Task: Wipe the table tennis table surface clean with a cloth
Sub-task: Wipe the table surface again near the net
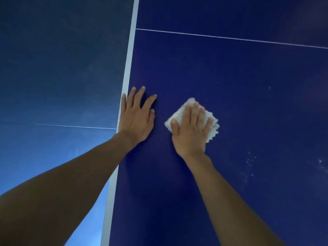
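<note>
Head view: the dark blue table tennis surface [230, 77] spreads to the right of its white painted edge stripe [130, 55]. The left hand [136, 114] lies flat just right of that stripe, fingers straight and spread, holding nothing, its little finger on the stripe, probably to brace the person's lean. Further right of the stripe, the right hand [190, 130] presses flat, fingers straight, on the white fluffy folded cloth [190, 102], pinning it to the surface for wiping. Pale specks [250, 162] well right of the stripe suggest that patch awaits cleaning.
</note>
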